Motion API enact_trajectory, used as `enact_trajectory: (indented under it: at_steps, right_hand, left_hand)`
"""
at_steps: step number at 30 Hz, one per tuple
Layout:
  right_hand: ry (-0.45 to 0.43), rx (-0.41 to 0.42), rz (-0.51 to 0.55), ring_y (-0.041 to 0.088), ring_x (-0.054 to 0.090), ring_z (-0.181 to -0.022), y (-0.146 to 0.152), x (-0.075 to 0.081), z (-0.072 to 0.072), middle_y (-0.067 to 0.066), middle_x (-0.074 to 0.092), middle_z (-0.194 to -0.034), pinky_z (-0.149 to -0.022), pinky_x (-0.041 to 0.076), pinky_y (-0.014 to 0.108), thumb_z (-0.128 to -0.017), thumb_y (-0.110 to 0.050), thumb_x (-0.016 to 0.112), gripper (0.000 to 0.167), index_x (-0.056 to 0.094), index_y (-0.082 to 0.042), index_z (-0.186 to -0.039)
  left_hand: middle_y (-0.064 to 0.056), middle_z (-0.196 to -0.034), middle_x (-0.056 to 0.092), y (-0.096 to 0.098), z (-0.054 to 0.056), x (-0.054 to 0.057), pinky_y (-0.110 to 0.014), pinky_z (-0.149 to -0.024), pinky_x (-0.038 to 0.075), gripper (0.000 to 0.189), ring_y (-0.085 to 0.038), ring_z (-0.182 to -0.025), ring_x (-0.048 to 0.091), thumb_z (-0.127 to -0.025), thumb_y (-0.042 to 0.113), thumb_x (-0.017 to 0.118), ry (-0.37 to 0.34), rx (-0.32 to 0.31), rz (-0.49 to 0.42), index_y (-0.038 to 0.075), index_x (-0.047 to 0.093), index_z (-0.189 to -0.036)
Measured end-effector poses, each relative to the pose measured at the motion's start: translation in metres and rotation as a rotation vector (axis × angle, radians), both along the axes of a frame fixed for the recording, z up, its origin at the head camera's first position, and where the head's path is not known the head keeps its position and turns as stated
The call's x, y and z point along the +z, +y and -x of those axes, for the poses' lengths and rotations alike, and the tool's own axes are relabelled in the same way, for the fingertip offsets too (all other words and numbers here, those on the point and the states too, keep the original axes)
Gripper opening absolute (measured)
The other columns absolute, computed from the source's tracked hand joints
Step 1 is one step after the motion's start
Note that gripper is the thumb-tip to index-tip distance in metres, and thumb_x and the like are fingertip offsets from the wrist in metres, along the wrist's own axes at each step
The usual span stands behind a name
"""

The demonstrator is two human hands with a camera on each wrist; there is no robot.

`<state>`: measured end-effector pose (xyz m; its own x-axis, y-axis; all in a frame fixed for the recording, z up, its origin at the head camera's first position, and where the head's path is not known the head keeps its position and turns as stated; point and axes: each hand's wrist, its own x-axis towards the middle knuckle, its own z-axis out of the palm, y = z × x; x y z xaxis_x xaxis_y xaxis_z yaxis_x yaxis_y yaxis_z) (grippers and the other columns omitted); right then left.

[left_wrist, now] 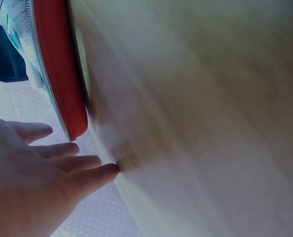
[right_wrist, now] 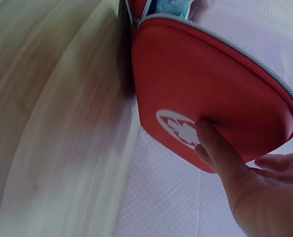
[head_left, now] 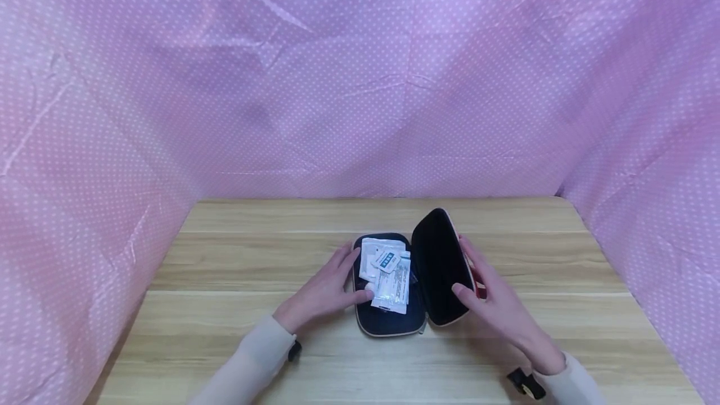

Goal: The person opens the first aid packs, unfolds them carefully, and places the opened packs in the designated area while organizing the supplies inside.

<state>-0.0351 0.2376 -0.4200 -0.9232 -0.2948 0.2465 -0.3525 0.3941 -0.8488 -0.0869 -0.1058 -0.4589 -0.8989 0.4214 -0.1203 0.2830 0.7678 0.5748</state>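
pink dotted cloth [head_left: 360, 80] is hung behind a wooden table [head_left: 242, 267]. in the head view, an opened case [head_left: 388, 325] is seen at five o'clock, white packets [head_left: 394, 289] heaped inside. along its nine o'clock edge the left hand [head_left: 325, 286] is laid, loosely spread; at three o'clock its raised lid [head_left: 439, 267] is gripped between thumb and fingers by the right hand [head_left: 500, 302]. in the left wrist view, straight fingers are shown at eight o'clock, below the case's red wall [left_wrist: 62, 64]. in the right wrist view, a fingertip is pressed near a white emblem [right_wrist: 186, 134] on the lid. should that grip slip, the lid could be dropped; should it be tugged, the case could be tilted and packets spilled.
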Motion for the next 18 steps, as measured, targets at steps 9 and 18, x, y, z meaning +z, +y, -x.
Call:
enact_trajectory:
  at_steps: [9, 18]
  right_hand:
    - [-0.005, -0.061, -0.087, 0.046, 0.059, -0.123, 0.026, -0.003, 0.011, 0.023, 0.036, -0.162, -0.091, 0.049, 0.015, -0.104, -0.008, 0.060, 0.060, 0.037, -0.003, -0.160]
    - [0.152, -0.040, -0.184, 0.039, 0.064, -0.117, 0.047, -0.014, 0.030, 0.033, 0.057, -0.141, -0.093, 0.042, 0.004, -0.096, 0.006, 0.066, 0.045, 0.056, 0.013, -0.140]
  left_hand:
    - [-0.015, -0.171, 0.019, -0.001, -0.001, 0.002, -0.052, -0.120, 0.032, 0.114, -0.036, -0.153, 0.027, -0.079, 0.070, 0.077, -0.010, -0.021, 0.049, 0.014, 0.027, -0.165]
    - [-0.017, -0.171, 0.018, -0.003, -0.002, 0.002, -0.051, -0.121, 0.031, 0.118, -0.036, -0.154, 0.025, -0.078, 0.063, 0.083, -0.014, -0.040, 0.058, 0.007, 0.025, -0.164]
